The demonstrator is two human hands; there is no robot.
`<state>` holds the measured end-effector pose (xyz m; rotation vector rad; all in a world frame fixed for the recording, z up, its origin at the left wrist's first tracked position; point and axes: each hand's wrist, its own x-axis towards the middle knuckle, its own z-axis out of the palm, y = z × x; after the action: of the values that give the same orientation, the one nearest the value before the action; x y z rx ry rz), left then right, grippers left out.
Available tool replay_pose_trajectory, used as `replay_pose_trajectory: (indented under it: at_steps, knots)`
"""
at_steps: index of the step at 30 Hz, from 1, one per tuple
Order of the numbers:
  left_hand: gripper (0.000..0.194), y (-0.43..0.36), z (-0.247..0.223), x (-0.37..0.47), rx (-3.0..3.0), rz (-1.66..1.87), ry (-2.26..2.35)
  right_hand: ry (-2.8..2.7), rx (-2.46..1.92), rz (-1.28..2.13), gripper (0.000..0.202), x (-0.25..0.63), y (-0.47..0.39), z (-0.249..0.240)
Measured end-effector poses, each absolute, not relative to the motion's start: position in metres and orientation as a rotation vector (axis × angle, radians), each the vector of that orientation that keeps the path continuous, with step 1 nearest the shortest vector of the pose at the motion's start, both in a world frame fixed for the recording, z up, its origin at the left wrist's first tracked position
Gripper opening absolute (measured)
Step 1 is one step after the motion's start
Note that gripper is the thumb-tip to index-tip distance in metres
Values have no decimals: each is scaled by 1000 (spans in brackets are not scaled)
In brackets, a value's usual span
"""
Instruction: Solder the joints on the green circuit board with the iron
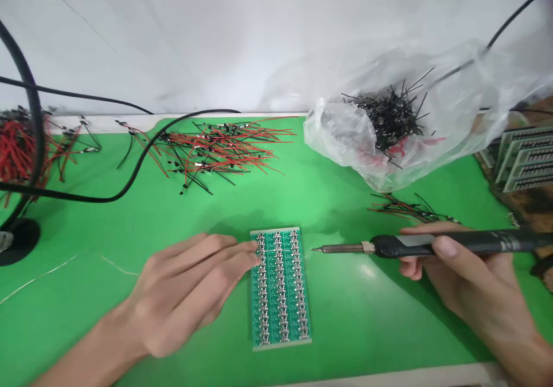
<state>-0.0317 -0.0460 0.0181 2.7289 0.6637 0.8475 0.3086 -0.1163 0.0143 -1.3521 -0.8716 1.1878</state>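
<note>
"What can you make out from there?"

"Through the head camera I see a green circuit board (281,289) lying flat on a green work surface (354,323), just below the middle of my view, with three columns of small silvery parts."

"And the hands?"

"They're apart, on either side of it. The left hand (185,295) has its fingertips pinched together at the board's upper left edge, a thin silvery wire (276,250) running from them across the board. The right hand (470,277) is closed around a black soldering iron (391,246); its tip points left, just beside the board, not touching."

"Anything beyond?"

"Red and black leads (224,145) in a loose pile, and right of them a clear plastic bag (339,131) holding more, mostly black."
</note>
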Motion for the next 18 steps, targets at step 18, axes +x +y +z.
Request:
replay_pose_trajectory:
  at_steps: [18]
  knots:
    - [21,-53,4,-16,2746,926,647,-913,-1325,1294,18,305,-119,0]
